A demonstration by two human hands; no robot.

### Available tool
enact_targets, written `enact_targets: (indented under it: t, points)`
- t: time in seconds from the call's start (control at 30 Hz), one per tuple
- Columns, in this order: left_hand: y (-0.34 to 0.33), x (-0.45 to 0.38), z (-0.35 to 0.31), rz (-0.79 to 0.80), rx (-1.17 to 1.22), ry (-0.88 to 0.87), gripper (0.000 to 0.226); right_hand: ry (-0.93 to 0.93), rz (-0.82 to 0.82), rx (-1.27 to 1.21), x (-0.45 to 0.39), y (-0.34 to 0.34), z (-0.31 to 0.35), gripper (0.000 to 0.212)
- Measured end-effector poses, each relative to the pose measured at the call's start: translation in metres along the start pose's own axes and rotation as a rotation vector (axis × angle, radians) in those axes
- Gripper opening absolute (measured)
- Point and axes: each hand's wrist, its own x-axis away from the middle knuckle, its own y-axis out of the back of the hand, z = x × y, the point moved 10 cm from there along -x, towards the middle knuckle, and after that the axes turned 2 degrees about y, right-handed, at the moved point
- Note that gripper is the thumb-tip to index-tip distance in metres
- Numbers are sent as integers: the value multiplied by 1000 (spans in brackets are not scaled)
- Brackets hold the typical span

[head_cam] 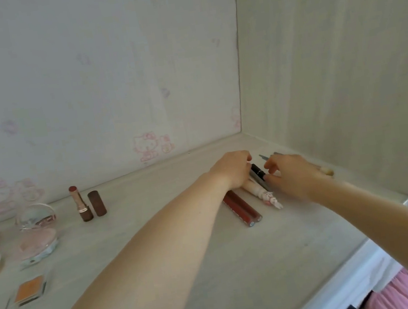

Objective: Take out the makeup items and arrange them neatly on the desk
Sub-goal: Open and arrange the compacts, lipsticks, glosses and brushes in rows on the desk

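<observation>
Makeup pens: a row of slim tubes lies side by side on the desk (239, 267) near the back right corner, at about 2 o'clock from the frame's centre; two dark red lip tubes (243, 209), a cream tube with a cartoon cap (263, 193), and a black-and-grey pen (258, 173) at the far end.
Handling: judged light, stiff and smooth, likely to roll; best pinched at mid-barrel, or nudged sideways to line up.
Left hand (234, 169): fingers curled down over the far ends of the tubes, touching them; whether it truly grips one I cannot tell.
Right hand (292, 176): fingers bent, fingertips (269, 176) pinching or pressing the black-and-grey pen from 3 o'clock.
Beyond the hands: a grey tool (266, 156) at 12 o'clock, partly hidden.
Already set out: open lipstick (81, 205) with its cap (97, 203) upright beside it, open compacts (35, 230) and an orange pan (29, 291) at 9 o'clock.
</observation>
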Motion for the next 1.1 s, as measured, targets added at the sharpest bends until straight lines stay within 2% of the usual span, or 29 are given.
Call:
enact_targets:
  t: [0.1,0.4,0.73,0.8,0.9,1.0,1.1]
  points:
    - [-8,-13,4,24,-16,10,41,-20,3,-62,-5,-7,-4,37]
    - [-16,-20,-1,44,-41,-17,38,-36,16,-8,-6,-7,-1,28]
    - [-4,-11,-4,-46,107,-23,35,-84,16,-46,-1,-5,-6,25]
    - [6,-6,-4,-131,234,-13,32,-110,-21,-118,0,-4,-10,22]
    - [22,3,4,-268,552,72,26,-171,-153,-311,2,5,-18,15]
    - [27,18,12,-313,980,179,26,-237,-278,-618,9,15,-22,11]
    - [31,35,16,-322,1282,238,29,-252,-346,-834,19,24,-12,7]
